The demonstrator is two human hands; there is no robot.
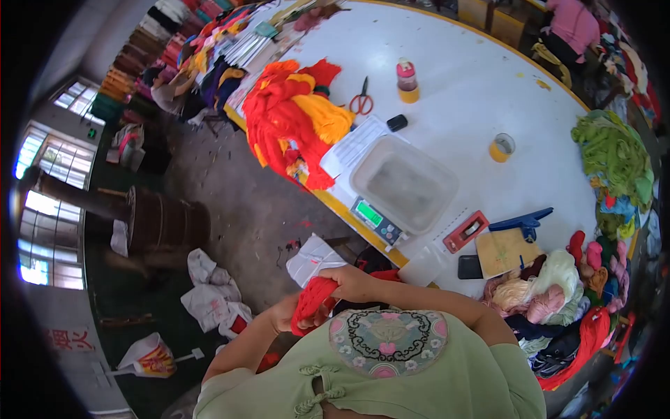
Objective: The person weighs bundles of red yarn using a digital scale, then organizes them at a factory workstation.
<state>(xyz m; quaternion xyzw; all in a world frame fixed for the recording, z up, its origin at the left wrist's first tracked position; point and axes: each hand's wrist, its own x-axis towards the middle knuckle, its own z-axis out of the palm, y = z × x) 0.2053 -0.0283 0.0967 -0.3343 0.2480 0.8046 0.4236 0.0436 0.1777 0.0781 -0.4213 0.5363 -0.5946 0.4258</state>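
A bundle of red yarn (313, 299) is gripped between my two hands, close in front of my chest and off the table's edge. My left hand (285, 313) is closed around its lower left side. From the upper right, my right hand (350, 283) has its fingers closed on the top of the same yarn. Some fingertips are hidden by the yarn. Just beyond the hands lies a white bag (313, 257). On the table, a clear plastic tub (405, 183) sits on a digital scale (377, 218) with a lit green display.
Red and orange yarn (279, 119) is heaped on the white table (460, 63). Scissors (361, 101), a pink-topped bottle (407, 80), a glass (502, 147), a red tape dispenser (466, 232) and a blue stapler (523, 220) lie about. Two people work farther off. A rusty barrel (167, 220) stands left.
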